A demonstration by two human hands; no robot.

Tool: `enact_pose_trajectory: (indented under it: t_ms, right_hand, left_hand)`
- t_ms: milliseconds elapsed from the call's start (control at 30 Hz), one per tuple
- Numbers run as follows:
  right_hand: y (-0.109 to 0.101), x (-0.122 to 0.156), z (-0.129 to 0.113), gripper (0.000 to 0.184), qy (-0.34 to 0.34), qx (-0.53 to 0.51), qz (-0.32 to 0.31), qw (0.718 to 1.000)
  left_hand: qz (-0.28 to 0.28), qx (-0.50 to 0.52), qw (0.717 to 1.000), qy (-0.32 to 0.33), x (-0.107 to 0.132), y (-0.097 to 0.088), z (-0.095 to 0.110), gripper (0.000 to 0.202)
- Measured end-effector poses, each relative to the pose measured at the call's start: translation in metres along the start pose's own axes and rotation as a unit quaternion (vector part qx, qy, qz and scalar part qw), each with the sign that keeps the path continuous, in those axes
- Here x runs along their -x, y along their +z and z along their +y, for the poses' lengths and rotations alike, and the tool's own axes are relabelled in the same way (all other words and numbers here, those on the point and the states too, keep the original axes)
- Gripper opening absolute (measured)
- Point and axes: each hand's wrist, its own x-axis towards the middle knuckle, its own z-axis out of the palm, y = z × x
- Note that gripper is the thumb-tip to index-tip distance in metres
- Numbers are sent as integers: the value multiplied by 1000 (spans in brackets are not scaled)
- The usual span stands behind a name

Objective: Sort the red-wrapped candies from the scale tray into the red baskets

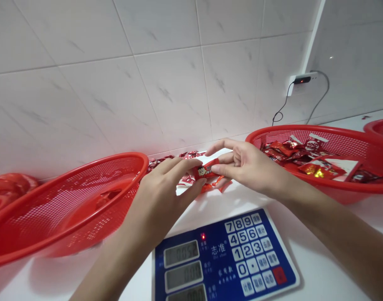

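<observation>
Both the left hand (160,190) and the right hand (248,165) clamp a small red printed candy packet (204,170) between their fingertips, above a white counter (367,213), between two round red plastic mesh baskets (37,221) (304,127), far of a blue digital scale (210,251).

The left hand (162,188) and right hand (246,165) are gripping a red wrapped candy packet (204,170) between their fingertips, directly above a blue digital weighing scale (225,259). A red mesh basket (85,177) is standing beside the left hand. A second red mesh basket (304,130), containing wrapped candies (281,148), is standing beside the right hand. Loose red packets (191,154) are lying behind the hands.
</observation>
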Motion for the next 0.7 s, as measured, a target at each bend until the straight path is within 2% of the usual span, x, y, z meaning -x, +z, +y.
enact_pose_trajectory:
  t_ms: [233,433,500,600,700]
  right_hand:
    - [2,0,1,17,-8,2,-8,1000]
    - [0,1,-4,23,1,-70,1,998]
    - [-2,2,-5,18,1,-95,-14,995]
    - [-3,3,-6,4,6,-95,-34,995]
    - [-3,4,-4,16,-30,-30,-57,997]
  left_hand:
    - [11,-26,999,25,-1,4,1,18]
    - [44,-76,993,81,-2,1,3,23]
    - [51,-88,990,102,-3,0,2,23]
    - [57,-86,991,88,-2,-2,-1,13]
    - [54,-67,995,45,-2,-3,-2,22]
